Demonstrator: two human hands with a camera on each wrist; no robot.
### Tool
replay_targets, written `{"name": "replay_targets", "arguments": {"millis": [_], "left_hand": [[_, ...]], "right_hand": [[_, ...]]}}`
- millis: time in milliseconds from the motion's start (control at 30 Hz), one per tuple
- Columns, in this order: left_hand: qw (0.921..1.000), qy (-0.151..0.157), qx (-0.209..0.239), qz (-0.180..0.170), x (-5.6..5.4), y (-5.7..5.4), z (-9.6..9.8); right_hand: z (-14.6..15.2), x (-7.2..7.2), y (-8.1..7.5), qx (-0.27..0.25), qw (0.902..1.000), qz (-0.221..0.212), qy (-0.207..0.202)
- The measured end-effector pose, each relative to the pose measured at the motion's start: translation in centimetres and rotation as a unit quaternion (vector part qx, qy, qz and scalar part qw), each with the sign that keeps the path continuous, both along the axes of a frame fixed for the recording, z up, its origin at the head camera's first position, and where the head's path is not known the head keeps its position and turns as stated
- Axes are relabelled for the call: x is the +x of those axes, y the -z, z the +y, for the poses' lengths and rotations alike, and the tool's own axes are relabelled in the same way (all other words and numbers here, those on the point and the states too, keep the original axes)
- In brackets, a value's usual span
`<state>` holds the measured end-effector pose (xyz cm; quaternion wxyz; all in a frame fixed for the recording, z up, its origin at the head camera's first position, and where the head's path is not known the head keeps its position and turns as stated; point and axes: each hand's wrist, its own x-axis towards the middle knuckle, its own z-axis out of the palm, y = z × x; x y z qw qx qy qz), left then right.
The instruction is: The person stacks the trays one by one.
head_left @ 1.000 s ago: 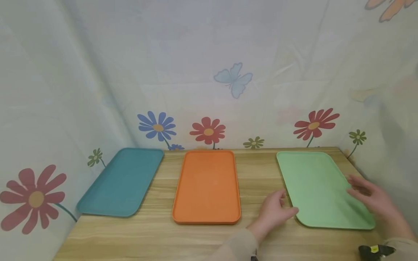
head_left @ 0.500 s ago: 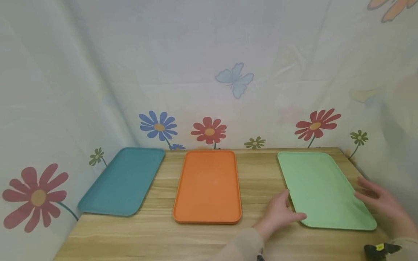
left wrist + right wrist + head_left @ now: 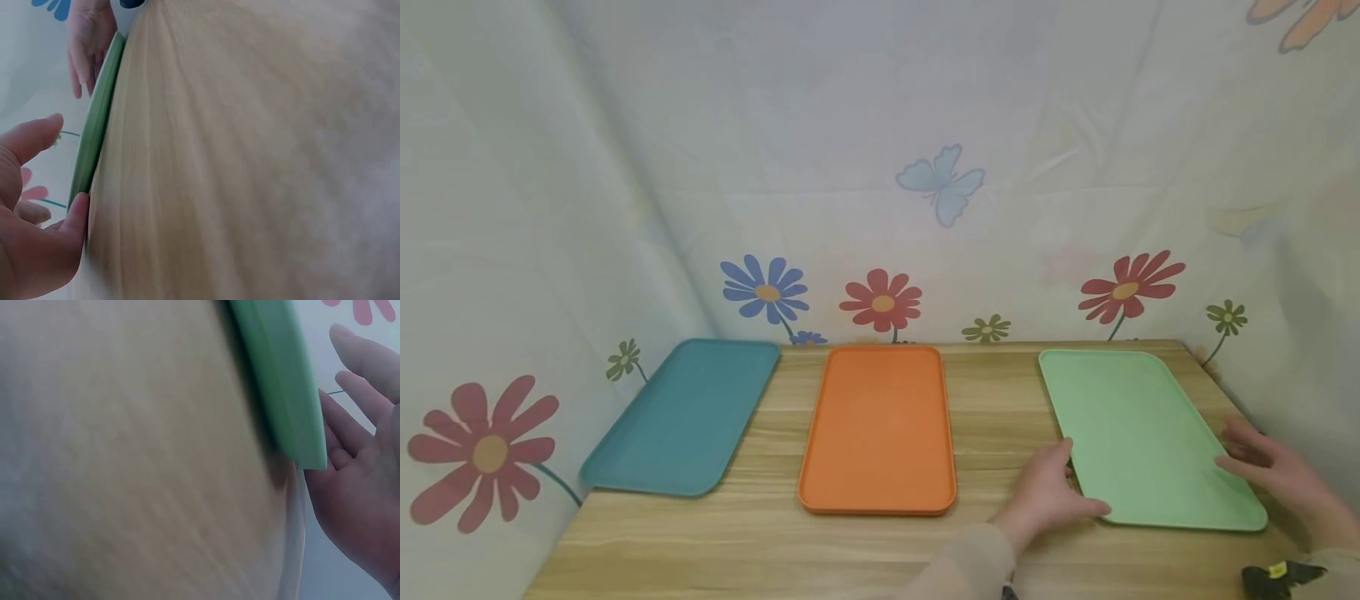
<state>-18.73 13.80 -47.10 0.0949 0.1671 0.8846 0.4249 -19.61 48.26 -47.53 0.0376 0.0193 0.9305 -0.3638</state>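
Observation:
A light green rectangular tray (image 3: 1142,433) lies flat on the wooden table at the right in the head view. My left hand (image 3: 1045,493) is at its left edge near the front corner, thumb and fingers spread. In the left wrist view a finger (image 3: 76,215) touches the rim of the tray (image 3: 99,119), while the thumb stands up apart from it. At the tray's right edge, my right hand (image 3: 1279,473) has its fingers loosely extended. The right wrist view shows that hand (image 3: 365,444) close beside the tray (image 3: 284,381); contact cannot be told.
An orange tray (image 3: 880,433) lies in the middle of the wooden table (image 3: 737,550), and a teal tray (image 3: 688,417) at the left. A white cloth (image 3: 820,125) printed with flowers and butterflies hangs behind and along both sides.
My left hand has shifted right, up to the green tray's left edge. The right hand has moved right, from over the tray to its right edge. The trays look unmoved.

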Motion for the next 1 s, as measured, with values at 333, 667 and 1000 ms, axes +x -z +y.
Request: {"name": "replay_targets", "arguments": {"millis": [333,667,1000], "left_hand": [[0.9992,0.012,-0.033,0.02,-0.19,0.39,0.38],[0.997,-0.001,-0.069,0.035,-0.18,0.61,0.79],[0.9976,-0.013,-0.062,0.028,-0.31,0.63,0.78]], "right_hand": [[0.37,0.48,0.23,0.0,0.9995,0.007,-0.031],[0.13,0.45,0.21,0.012,0.9995,-0.002,-0.03],[-0.08,0.05,0.35,0.055,0.9983,-0.012,-0.012]]}}
